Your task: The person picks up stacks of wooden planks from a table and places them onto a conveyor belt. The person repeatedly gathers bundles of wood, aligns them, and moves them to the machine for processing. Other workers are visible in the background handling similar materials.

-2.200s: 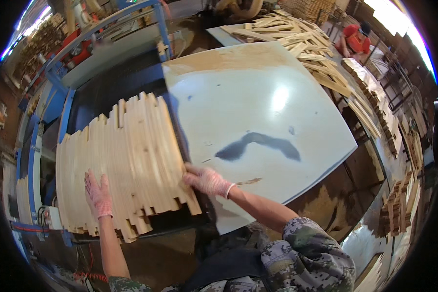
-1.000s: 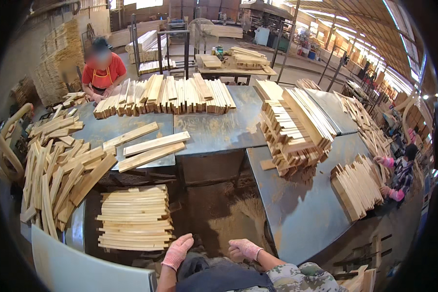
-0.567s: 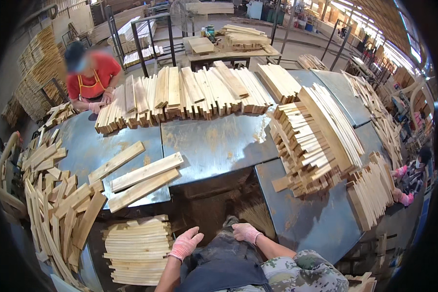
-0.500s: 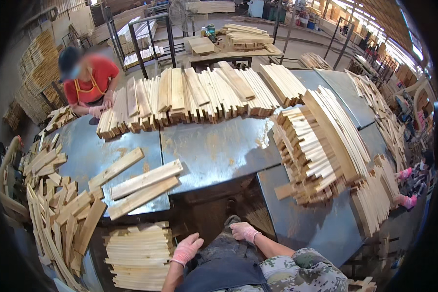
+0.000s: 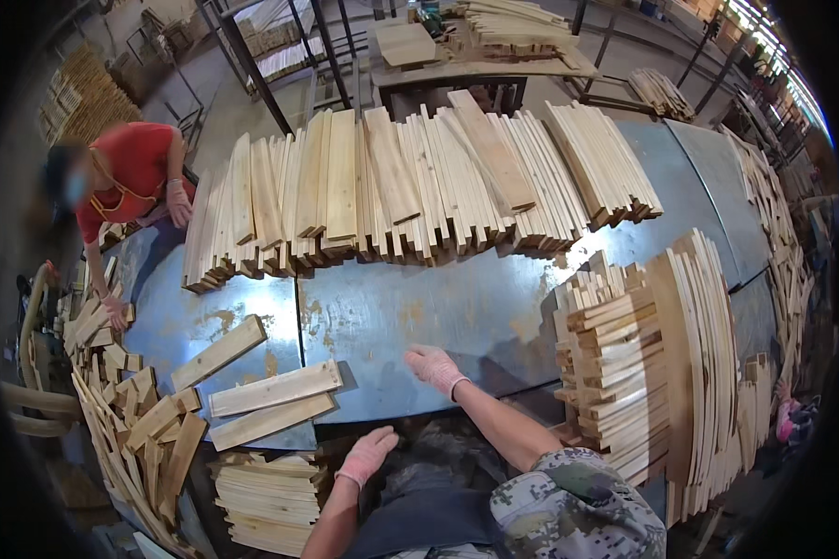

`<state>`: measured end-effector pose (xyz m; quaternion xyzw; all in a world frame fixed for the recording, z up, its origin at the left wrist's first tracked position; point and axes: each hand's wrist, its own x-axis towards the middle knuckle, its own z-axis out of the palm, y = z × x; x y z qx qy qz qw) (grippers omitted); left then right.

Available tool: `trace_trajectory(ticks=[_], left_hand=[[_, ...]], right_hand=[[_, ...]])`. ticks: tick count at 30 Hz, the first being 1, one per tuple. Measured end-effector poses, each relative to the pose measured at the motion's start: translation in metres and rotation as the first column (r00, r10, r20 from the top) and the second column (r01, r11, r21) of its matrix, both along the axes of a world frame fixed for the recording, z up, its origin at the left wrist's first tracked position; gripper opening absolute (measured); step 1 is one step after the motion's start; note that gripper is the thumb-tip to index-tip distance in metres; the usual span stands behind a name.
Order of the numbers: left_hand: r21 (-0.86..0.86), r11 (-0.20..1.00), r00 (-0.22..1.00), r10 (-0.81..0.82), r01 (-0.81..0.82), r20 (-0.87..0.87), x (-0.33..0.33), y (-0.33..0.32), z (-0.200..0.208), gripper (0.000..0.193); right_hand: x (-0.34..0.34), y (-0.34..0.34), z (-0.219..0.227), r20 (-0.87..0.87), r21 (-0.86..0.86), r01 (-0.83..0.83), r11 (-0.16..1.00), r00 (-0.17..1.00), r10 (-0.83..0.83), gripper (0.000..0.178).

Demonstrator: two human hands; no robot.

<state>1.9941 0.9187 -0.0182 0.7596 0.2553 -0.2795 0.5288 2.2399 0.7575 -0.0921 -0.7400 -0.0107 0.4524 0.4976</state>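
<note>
Metal desk: it lies under and ahead of my right grip, marked with tan patches; if those are gritty, a board pushed across could snag.
Long row of boards: beyond my right grip, near ends uneven. Several boards slant on top; if I knock a jutting end, I expect those to slide first.
Big stack: right of my right grip, pieces jutting from its side. My sleeve could catch one on a sideways swing and drag the pile out of line.
Loose heap: well left of my right grip, boards crossing every way. Pulling one from underneath might bring others down.
Low stack: left of my left grip, apart from it, ends ragged. A careless wrist could skew its top layer.
Three loose boards: between the heap and my right grip, two near the desk's front edge. A bump toward me could tip the nearest over.
Co-worker's hand: far left of my right grip, at the heap; if both of us reached there, fingers could get pinched.
Right grip: gloved, empty, fingers loosely bent; whether it touches metal I cannot tell.
Left grip: gloved, empty, fingers relaxed; lifted carelessly, it might strike the desk's edge.
</note>
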Motion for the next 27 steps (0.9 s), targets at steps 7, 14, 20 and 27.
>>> trace_trajectory(ticks=[7,14,20,27], left_hand=[[0.247,0.967,0.988,0.03,-0.067,0.151,0.183,0.06,-0.042,0.074],[0.421,0.769,0.79,0.172,-0.481,0.588,0.381,0.194,-0.007,0.087],[0.641,0.736,0.96,0.043,-0.218,0.276,0.484,0.256,-0.004,0.109],[0.64,0.751,0.978,0.036,-0.162,0.205,0.498,0.284,-0.008,0.109]], right_hand=[[0.078,0.014,0.052,-0.094,-0.077,-0.134,0.988,0.987,0.127,0.066],[0.173,0.121,0.093,0.375,-0.169,-0.005,0.986,0.924,0.069,0.086],[0.277,0.237,0.045,0.435,-0.147,0.236,0.961,0.888,-0.152,0.094],[0.303,0.281,0.021,0.085,-0.02,0.459,0.888,0.886,-0.456,0.081]])
